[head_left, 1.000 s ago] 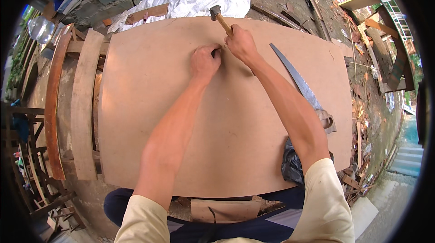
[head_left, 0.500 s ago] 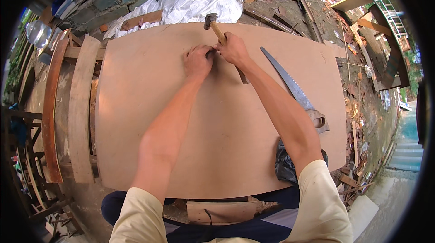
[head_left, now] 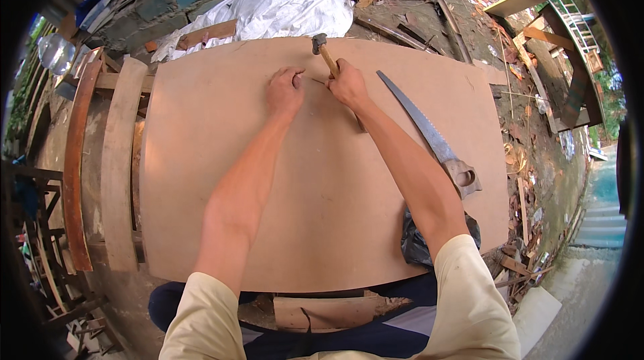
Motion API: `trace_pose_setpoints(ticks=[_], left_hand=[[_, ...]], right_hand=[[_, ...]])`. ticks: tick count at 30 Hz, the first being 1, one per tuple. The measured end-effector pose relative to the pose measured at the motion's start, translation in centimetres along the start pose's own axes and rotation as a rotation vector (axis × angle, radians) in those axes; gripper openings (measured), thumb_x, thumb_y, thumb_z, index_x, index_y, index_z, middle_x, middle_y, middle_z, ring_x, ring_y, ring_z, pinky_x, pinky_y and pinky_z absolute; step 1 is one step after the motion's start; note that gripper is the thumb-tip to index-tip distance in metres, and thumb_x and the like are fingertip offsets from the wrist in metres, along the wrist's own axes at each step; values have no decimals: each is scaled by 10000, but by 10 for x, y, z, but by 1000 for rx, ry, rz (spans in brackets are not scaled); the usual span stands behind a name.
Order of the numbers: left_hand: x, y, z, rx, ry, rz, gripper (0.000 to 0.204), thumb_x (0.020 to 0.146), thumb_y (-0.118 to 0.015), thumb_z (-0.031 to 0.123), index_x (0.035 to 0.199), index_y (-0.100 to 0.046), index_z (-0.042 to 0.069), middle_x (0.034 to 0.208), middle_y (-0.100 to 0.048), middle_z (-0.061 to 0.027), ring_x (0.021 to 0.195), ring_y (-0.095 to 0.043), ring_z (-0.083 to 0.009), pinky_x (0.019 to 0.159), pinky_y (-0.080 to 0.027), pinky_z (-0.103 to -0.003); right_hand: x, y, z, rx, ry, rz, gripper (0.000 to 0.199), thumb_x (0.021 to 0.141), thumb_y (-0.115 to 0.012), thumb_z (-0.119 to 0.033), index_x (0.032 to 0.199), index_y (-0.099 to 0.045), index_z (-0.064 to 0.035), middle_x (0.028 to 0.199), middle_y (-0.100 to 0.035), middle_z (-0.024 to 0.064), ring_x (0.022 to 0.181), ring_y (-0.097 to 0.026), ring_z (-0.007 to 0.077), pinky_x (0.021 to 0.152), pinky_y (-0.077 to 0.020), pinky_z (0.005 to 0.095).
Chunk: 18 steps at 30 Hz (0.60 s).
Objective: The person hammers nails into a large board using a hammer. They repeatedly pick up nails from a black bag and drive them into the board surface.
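Observation:
A large brown board (head_left: 315, 206) lies flat in front of me. Over its far part, my right hand (head_left: 349, 83) is wrapped round the wooden handle of a hammer (head_left: 329, 60), whose dark metal head points away from me near the far edge. My left hand (head_left: 284, 93) is a short way to the left, at the board's surface, with its fingers curled in. Whatever those fingers hold, if anything, is too small or hidden to make out. To the right of my right forearm lies a handsaw (head_left: 429, 128), teeth facing right.
A black plastic bag (head_left: 417, 244) sits on the board under my right elbow. Wooden planks (head_left: 121, 172) run along the left side. Beyond the far edge are a white sheet (head_left: 295, 4) and concrete blocks. Scrap wood and a wooden frame (head_left: 570, 58) stand at the right.
My hands were close together and have come apart. The left drew back to the left with its fingers curled in; the right, still gripping the hammer, shifted slightly right and nearer.

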<state>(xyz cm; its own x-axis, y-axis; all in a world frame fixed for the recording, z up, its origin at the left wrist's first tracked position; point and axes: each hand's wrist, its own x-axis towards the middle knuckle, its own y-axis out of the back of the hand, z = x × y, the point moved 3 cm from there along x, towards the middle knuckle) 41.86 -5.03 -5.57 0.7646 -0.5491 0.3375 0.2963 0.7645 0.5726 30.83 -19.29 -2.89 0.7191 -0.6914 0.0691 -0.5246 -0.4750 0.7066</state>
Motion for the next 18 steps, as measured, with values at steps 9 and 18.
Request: trace_pose_setpoints(ticks=[9,18], left_hand=[[-9,6,11,162,-137,-108,256,921,-628,134,1115,-776,211,1131,-730,3,1155,-610,-230,1052,-383,-436],[-10,5,18,234,-230,-128,216,917,-659,187,1077,-793,245,1072,-748,42,1112,-633,-179,993,-379,-414]], right_hand=[[-2,-10,-6,-115,78,-38,238,857,-689,-151,1022,-636,12,950,-710,274,926,-692,452,825,-541,509],[13,-2,-17,13,130,-107,221,905,-652,-161,1020,-608,23,835,-705,221,740,-714,347,690,-564,444]])
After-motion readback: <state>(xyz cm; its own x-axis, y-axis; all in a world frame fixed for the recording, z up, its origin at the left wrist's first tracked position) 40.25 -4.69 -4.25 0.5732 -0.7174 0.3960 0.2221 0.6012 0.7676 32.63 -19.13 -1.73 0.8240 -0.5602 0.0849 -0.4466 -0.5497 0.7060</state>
